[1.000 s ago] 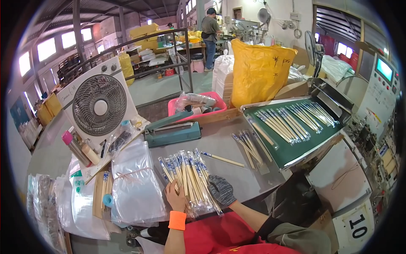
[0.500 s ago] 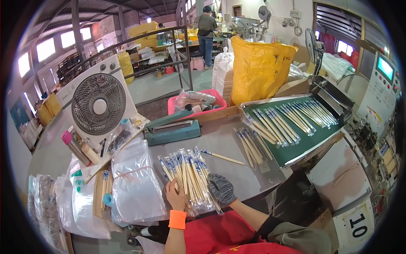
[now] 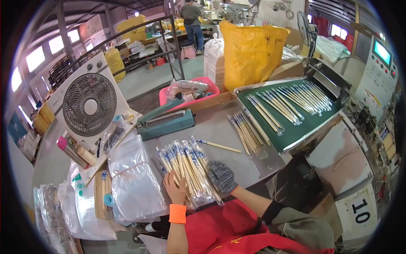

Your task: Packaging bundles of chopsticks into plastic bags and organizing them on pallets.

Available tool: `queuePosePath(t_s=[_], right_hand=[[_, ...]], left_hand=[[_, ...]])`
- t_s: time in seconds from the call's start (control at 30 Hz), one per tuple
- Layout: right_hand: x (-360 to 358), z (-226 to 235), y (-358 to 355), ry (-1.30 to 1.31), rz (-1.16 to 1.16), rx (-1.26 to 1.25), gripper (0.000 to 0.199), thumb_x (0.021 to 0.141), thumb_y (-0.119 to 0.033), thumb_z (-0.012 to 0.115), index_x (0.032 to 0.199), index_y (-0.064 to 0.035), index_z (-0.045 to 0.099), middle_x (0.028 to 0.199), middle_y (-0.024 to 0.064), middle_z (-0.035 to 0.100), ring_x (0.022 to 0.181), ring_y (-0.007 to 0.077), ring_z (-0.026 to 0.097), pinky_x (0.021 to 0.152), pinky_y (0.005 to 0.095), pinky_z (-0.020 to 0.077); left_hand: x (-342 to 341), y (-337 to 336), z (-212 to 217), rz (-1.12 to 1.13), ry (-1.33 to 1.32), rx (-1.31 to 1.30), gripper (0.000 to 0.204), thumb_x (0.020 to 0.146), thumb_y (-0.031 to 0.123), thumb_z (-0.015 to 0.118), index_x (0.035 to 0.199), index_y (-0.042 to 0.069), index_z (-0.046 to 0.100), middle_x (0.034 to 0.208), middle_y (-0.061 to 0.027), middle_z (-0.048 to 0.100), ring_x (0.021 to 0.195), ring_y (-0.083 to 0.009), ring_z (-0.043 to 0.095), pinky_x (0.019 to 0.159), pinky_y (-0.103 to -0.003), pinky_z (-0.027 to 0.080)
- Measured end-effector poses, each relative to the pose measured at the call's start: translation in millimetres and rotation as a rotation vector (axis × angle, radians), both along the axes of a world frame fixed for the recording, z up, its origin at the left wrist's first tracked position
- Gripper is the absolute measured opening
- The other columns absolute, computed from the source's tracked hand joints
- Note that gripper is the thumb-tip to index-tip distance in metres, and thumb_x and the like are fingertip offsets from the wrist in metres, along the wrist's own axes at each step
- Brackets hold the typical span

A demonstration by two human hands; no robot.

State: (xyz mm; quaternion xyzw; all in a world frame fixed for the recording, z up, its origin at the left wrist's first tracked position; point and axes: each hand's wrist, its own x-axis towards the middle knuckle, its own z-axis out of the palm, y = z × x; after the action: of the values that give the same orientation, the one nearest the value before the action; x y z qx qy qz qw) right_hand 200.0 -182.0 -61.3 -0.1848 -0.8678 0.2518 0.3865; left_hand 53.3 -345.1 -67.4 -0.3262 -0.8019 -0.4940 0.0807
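A loose pile of chopsticks in clear wrappers with blue printing (image 3: pixel 188 167) lies on the grey table in front of me. My left hand (image 3: pixel 174 188), bare with an orange wristband, bears on the pile's left side, fingers bent over the nearest packs. On the opposite side, my right hand (image 3: pixel 222 176), in a grey knitted glove, presses against the packs with curled fingers. The pile is held between both hands; my palms and some fingertips are hidden. A single wrapped pair (image 3: pixel 219 146) lies apart beyond the pile.
More wrapped chopsticks (image 3: pixel 247 131) lie beside a green conveyor belt (image 3: pixel 292 134) carrying several rows. A teal heat sealer (image 3: pixel 167 126) stands behind the pile, near a pink basket (image 3: pixel 216 89). Clear plastic bags (image 3: pixel 137 186) and a box fan (image 3: pixel 90 106) are at left. A person (image 3: pixel 192 23) stands far off.
My view has shifted slightly. Both hands stay against the pile's sides. Wrapped chopsticks that lay across the belt's left edge now rest on the table beside it.
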Motion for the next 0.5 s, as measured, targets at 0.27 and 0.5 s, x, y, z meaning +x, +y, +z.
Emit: queuePosePath(t_s=[0.27,0.5], right_hand=[[25,34,122,-0.534,-0.64,0.384,0.043,0.078,-0.03,0.055,0.114,-0.0075,0.058,0.121,0.0194,0.051,0.115,0.0352,0.045,0.094,0.0446,0.0363],[39,-17,127,-0.726,-0.433,0.404,0.032,0.077,-0.02,0.053,0.108,-0.0147,0.06,0.117,0.0161,0.053,0.1,0.0277,0.056,0.086,0.0422,0.0437]], left_hand=[[1,1,5,-0.017,-0.027,-0.109,0.06,0.075,0.039,0.066,0.122,0.005,0.051,0.13,-0.0207,0.039,0.122,-0.0352,0.033,0.102,-0.043,0.026],[7,11,6,-0.021,-0.101,0.045,0.035,0.079,0.027,0.064,0.105,0.004,0.063,0.119,-0.0204,0.049,0.113,-0.0334,0.044,0.096,-0.038,0.034]])
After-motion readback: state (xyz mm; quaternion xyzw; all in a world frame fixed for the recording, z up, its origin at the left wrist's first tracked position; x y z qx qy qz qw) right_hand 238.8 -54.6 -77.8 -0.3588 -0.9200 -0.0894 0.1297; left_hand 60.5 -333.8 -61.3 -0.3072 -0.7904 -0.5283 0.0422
